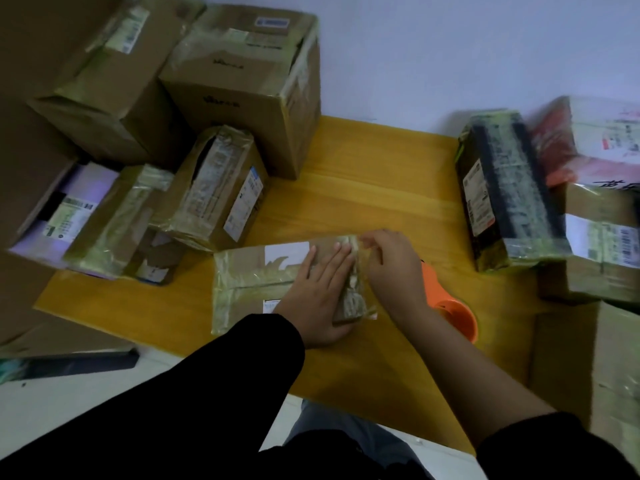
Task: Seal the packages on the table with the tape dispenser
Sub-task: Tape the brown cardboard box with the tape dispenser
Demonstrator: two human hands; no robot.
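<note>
The package (249, 275) under my left grip (318, 289) is brown cardboard, banded with glossy yellow-green tape (356, 299) and bearing a plain white label (286, 253). My right grip (391, 268) pinches that same tinted tape. The counter (363, 174) is honey-yellow wood with a faint grain. Right of the package, the tape dispenser (457, 317) is bright orange (the loudest colour here). My sleeve (207, 393) is black. Far left, the big carton (242, 81) is dull brown with small black print, and nearer, a box (79, 199) shows white and pale lilac. At the right, a black parcel (509, 188) sits under greenish wrap, with a red-and-white bag (561, 147) behind. The wall (450, 46) is pale bluish white.
</note>
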